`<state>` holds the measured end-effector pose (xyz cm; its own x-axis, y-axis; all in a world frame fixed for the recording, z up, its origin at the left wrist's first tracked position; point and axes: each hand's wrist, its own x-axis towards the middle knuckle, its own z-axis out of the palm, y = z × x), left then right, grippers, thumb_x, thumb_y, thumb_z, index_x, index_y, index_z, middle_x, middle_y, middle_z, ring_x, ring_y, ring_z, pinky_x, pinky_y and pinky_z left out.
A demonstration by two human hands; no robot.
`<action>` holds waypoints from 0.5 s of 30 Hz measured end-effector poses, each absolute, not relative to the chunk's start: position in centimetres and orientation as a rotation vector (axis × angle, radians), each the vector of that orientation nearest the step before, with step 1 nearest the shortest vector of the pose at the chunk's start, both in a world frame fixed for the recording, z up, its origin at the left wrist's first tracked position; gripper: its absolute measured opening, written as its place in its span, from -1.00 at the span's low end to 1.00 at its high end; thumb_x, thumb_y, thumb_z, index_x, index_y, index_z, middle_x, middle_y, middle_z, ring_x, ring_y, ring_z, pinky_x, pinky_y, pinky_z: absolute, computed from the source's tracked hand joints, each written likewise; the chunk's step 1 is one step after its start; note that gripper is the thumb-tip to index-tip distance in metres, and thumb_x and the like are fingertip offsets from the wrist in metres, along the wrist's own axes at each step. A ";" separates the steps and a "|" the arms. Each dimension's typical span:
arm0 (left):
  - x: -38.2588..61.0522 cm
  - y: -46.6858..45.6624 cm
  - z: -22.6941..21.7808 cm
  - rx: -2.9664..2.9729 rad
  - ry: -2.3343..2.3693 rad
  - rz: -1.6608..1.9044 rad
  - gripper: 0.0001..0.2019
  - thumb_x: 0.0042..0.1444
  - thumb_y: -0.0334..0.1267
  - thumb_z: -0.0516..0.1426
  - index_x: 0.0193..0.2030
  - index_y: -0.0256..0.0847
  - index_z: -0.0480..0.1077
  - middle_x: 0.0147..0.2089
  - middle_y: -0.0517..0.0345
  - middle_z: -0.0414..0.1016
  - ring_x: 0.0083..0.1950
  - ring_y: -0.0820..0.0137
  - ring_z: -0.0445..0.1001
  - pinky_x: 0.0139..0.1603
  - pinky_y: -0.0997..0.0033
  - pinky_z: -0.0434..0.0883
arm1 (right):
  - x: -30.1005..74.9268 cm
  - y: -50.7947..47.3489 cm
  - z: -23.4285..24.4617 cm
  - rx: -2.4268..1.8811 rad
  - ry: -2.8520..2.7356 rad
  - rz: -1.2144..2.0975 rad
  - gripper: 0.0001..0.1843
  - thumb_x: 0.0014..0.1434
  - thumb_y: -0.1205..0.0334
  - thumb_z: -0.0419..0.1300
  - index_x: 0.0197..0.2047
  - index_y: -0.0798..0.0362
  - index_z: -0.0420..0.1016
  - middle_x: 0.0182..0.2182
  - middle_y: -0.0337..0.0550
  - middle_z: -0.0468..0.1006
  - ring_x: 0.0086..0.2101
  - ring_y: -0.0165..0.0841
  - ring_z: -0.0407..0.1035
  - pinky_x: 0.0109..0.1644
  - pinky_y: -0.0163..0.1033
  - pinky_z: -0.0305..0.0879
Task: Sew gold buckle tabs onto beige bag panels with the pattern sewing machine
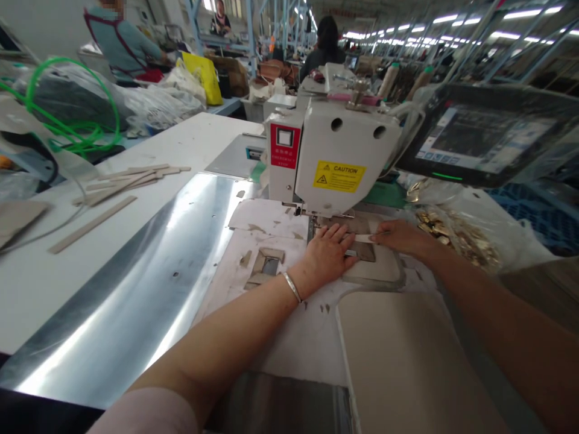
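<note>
My left hand [326,253] lies flat with fingers stretched out on a beige material piece [384,268] under the head of a white sewing machine [335,157]. My right hand [400,236] rests just to its right, fingers closed around the end of a narrow beige strip [363,239] that lies across the piece below the needle area. A silver bangle [292,286] circles my left wrist. The piece sits in a pale template [271,265] with cut-out windows.
Several loose beige strips [122,184] lie on the white table at left. A shiny metal plate [149,283] covers the table front. A touchscreen [484,135] hangs at right above a bag of gold hardware [452,232]. Other people work at the back.
</note>
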<state>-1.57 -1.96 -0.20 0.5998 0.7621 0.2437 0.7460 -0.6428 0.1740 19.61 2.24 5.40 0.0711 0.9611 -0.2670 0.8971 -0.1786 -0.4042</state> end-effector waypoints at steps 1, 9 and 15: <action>-1.6 -2.0 -0.2 2.765 1.303 0.459 -0.43 0.39 0.05 -0.03 0.40 -0.23 0.20 0.46 -0.03 0.17 0.47 0.15 0.11 0.45 0.08 0.07 | 19.6 2.2 5.6 -2.168 -1.960 0.657 -0.77 0.12 0.24 0.32 -0.52 0.09 0.43 -0.67 -0.29 0.37 -0.62 -0.50 0.21 -0.53 -0.39 0.10; -1.6 -2.1 0.2 2.786 1.300 0.444 -0.44 0.40 0.03 -0.04 0.40 -0.23 0.20 0.45 -0.02 0.17 0.46 0.17 0.12 0.45 0.11 0.06 | 19.6 1.5 5.6 -1.879 -1.126 1.359 -0.78 0.15 0.50 0.27 -0.49 0.12 0.41 -0.51 -0.17 0.51 -0.49 -0.48 0.43 -0.29 -0.39 0.51; -1.6 -2.2 0.3 2.761 1.301 0.412 -0.43 0.40 0.03 -0.04 0.42 -0.24 0.18 0.47 -0.02 0.15 0.48 0.15 0.09 0.46 0.09 0.05 | 18.9 1.2 5.1 -1.861 -0.916 1.356 -0.74 0.17 0.59 0.21 -0.48 0.12 0.39 -0.50 -0.16 0.50 -0.51 -0.48 0.43 -0.36 -0.41 0.53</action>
